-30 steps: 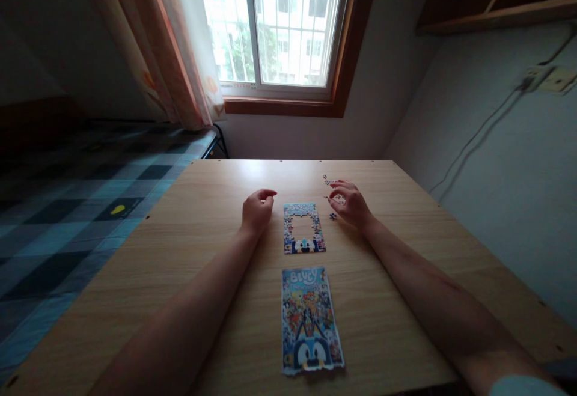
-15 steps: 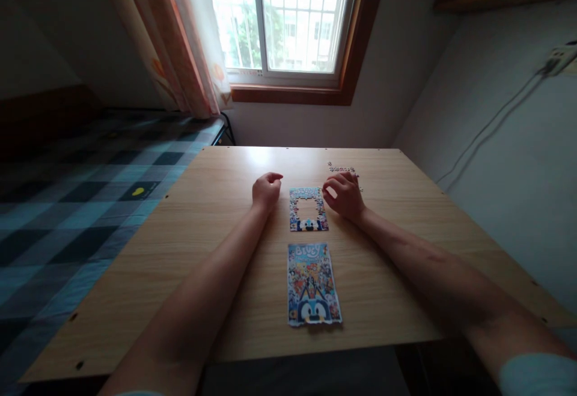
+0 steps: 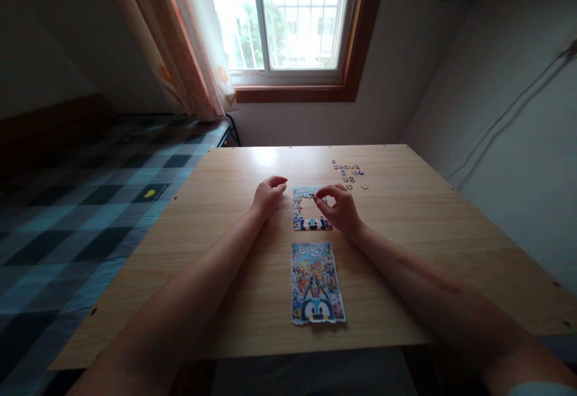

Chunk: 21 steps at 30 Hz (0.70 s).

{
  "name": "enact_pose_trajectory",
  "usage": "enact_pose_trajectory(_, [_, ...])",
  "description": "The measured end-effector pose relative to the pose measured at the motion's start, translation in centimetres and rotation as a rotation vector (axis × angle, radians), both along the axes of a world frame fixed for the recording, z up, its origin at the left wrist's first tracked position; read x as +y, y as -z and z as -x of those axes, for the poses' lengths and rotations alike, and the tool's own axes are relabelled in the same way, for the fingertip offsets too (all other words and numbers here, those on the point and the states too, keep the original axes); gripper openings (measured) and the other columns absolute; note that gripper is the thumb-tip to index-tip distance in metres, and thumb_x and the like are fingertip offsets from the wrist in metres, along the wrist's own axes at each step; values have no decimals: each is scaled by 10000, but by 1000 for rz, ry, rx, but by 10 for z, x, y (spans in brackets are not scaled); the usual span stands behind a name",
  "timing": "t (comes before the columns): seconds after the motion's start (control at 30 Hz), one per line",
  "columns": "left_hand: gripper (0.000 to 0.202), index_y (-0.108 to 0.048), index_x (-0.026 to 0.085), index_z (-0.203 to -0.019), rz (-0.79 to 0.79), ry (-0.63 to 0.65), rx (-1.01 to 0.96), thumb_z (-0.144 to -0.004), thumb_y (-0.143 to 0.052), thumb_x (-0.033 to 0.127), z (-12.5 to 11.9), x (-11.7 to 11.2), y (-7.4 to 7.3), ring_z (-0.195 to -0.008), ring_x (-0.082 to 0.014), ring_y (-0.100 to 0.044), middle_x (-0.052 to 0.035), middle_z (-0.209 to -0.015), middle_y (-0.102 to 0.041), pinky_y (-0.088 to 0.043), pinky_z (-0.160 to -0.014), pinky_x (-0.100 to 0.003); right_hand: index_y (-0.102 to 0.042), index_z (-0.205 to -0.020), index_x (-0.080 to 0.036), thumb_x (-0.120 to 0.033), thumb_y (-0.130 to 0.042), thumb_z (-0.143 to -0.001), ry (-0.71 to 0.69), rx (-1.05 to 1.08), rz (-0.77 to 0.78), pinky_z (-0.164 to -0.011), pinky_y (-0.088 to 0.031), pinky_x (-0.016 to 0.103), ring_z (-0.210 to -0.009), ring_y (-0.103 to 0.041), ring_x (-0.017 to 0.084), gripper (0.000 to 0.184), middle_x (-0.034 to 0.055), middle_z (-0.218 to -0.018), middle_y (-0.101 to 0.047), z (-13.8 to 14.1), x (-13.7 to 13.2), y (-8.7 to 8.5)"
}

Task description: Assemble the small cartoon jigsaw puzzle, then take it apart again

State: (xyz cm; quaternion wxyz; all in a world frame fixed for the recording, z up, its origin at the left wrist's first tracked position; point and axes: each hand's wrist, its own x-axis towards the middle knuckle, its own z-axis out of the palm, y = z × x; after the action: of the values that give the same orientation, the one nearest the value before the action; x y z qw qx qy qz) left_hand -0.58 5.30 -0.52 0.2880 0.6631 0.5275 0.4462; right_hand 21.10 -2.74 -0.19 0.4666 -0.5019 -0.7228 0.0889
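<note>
Right hand pinched narrow above my half-built puzzle at frame centre, any piece too small to tell; left hand, loosely curled and empty, rests beside its edge, likely steadying it.

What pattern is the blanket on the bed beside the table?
Blue and black checks cover the blanket. The head view shows it, left of the table.

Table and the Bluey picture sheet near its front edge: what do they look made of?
Table: likely wood-grain laminate board, smooth with a soft sheen; light from the window reflects off it. Picture sheet: thin printed paper or card, lying flat, its lower edge ragged as if torn.
</note>
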Motion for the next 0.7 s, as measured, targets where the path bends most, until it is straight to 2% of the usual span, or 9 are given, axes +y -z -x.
enact_pose_trajectory(0.13, [243,-732,173,-998,4,29,102,-814,-593,253,4,-20,0,-918,-210,-695,-63,-1018,-755,-548,-863,-321,-689,-823,-217,-279,-623,-873,-72,42,38,-879,-477,322,-880,-633,191,103,31,-851,-714,-4,2,1])
enact_pose_trajectory(0.3, [266,-696,175,-1089,-49,40,168,-877,-570,275,0,-38,-5,-853,-201,-689,-82,-1079,-729,-563,-813,-337,-706,-832,-224,-262,-649,-873,-114,-32,83,-886,-455,318,-857,-637,179,80,12,-836,-720,-9,-1,-2])
enact_pose_trajectory(0.4, [258,-680,187,-1110,-224,44,322,-884,-592,277,-3,-47,-9,-1008,-240,-648,-91,-1120,-701,-515,-953,-406,-721,-824,-226,-290,-673,-871,-101,-85,76,-951,-436,361,-949,-632,203,92,31,-916,-725,-12,-1,-2])
enact_pose_trajectory(0.47, [310,-655,192,-1154,-329,96,432,-862,-642,294,-5,-54,-10,-1151,-277,-581,-108,-1198,-663,-455,-1040,-454,-732,-808,-231,-301,-696,-855,-107,-105,75,-1024,-410,406,-1084,-607,229,91,48,-1041,-714,-13,1,0])
enact_pose_trajectory(0.53, [415,-617,206,-1222,-372,151,516,-838,-689,345,-7,-61,-10,-1231,-306,-522,-127,-1295,-606,-421,-1073,-490,-740,-788,-236,-309,-721,-830,-122,-130,120,-1104,-353,481,-1267,-517,274,87,54,-1210,-669,-14,3,3])
enact_pose_trajectory(0.6, [513,-576,227,-1280,-383,188,563,-817,-716,397,-10,-66,-9,-1283,-320,-479,-133,-1366,-554,-398,-1096,-504,-747,-775,-236,-318,-739,-810,-137,-165,198,-1155,-259,579,-1411,-368,326,90,47,-1360,-590,-13,4,6])
enact_pose_trajectory(0.7, [628,-528,254,-1339,-382,229,599,-782,-746,445,-14,-69,-6,-1344,-335,-425,-129,-1430,-501,-360,-1128,-517,-757,-782,-231,-317,-744,-801,-144,-199,271,-1166,-166,654,-1481,-233,360,89,43,-1469,-499,-13,4,9])
